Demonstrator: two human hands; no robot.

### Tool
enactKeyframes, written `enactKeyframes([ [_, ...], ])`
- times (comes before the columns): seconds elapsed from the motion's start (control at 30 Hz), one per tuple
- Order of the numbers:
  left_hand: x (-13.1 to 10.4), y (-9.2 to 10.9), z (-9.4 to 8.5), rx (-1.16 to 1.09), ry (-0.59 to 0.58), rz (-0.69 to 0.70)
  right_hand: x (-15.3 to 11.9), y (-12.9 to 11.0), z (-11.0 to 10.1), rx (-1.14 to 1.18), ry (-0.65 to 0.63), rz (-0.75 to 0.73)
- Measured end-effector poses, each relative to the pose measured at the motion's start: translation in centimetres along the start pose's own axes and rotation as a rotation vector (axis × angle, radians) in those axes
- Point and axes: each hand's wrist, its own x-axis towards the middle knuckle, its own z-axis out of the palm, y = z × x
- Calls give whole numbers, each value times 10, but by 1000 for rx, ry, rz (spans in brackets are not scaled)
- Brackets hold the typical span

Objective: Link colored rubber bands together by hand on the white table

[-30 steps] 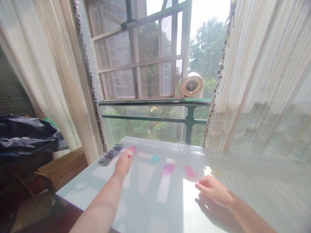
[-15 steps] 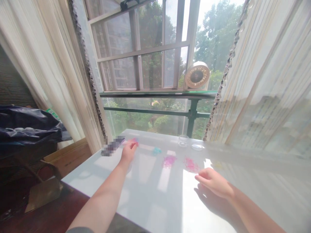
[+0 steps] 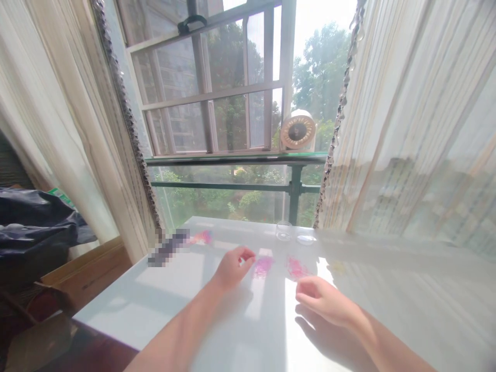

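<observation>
My left hand [image 3: 234, 267] is over the middle of the white table [image 3: 155, 305], thumb and fingers curled toward each other just left of a loose purple pile [image 3: 263, 266]. Whatever its fingertips hold, if anything, is too small to make out. My right hand [image 3: 325, 299] rests low in the sunlit patch, closed in a pinch beside a pink pile [image 3: 297, 268]; its contents cannot be made out. Both piles look like many tiny thin pieces. A multicoloured pile [image 3: 203, 237] lies at the far left. The teal pile is mostly hidden behind my left hand.
A clear round container [image 3: 284, 231] and a shallow clear dish [image 3: 306, 239] stand at the table's back edge. Faint yellowish pieces [image 3: 338, 267] lie at right. A blurred dark object [image 3: 168, 248] sits at left. A round fan [image 3: 298, 132] stands by the window.
My left hand has moved right and nearer, from the multicoloured pile to beside the purple one. My right hand stays by the pink pile. The view has shifted slightly.
</observation>
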Motion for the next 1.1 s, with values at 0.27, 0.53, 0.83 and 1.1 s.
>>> enactKeyframes([
  [0.27, -2, 61, 50, 56, -416, 171, 4, 4, 6, 281, -37, -5],
  [0.53, -20, 52, 61, -4, -369, 79, 4, 6, 6, 296, -60, -29],
  [0.83, -22, 48, 66, -33, -385, 111, 4, 9, 6, 332, -138, 1],
  [1.1, -20, 40, 66, -44, -379, 91, 7, 16, 6, 176, -48, -34],
])
